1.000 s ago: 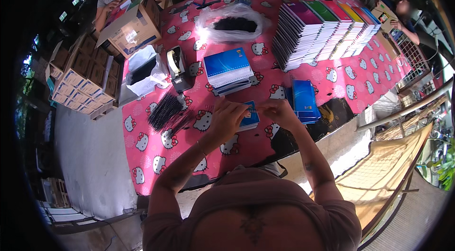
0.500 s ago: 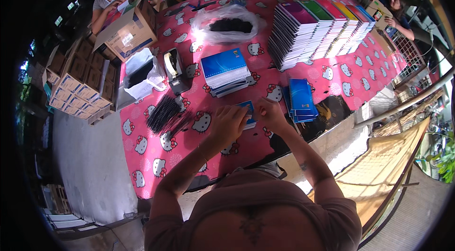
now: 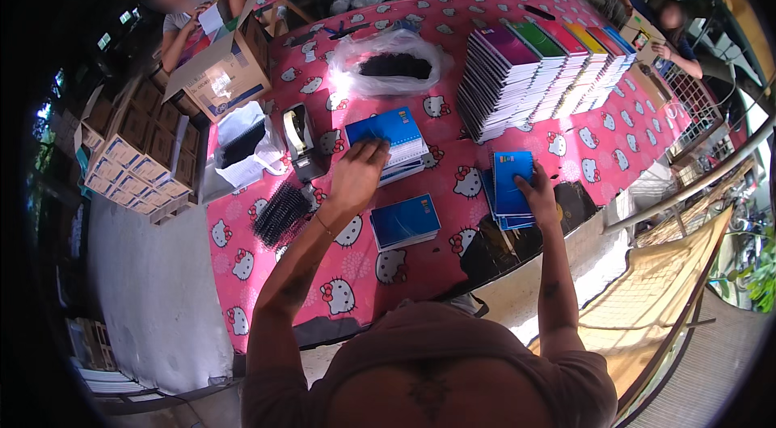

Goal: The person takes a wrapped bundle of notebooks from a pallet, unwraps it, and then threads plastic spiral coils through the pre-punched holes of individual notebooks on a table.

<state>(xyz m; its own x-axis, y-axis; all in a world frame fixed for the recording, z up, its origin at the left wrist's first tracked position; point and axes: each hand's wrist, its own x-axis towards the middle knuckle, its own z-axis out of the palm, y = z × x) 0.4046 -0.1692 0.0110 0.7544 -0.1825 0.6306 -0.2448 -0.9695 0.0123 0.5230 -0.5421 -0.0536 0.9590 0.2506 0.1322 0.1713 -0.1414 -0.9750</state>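
My left hand (image 3: 365,165) reaches forward, its fingers laid out over the near left edge of a stack of blue-covered pages (image 3: 388,129). To the right, my right hand (image 3: 540,195) grips the right edge of a blue spiral notebook (image 3: 509,177), thumb on its cover. That notebook lies on top of a small pile of blue notebooks (image 3: 514,223). Between my arms rests a low stack of blue-covered sheets (image 3: 406,222), touched by neither hand. Black binding coils (image 3: 281,214) lie in a heap left of my left forearm.
Tall rows of spiral notebooks (image 3: 505,84) in several colours stand at the back right. A plastic bag of black coils (image 3: 394,66), a tape dispenser (image 3: 301,141), a white bag (image 3: 246,137) and cardboard boxes (image 3: 141,145) stand further left. Two people sit beyond the table (image 3: 436,8).
My hands have parted from the low middle stack. The left moved forward to the taller stack, the right to the right-hand pile, whose top notebook now faces differently.
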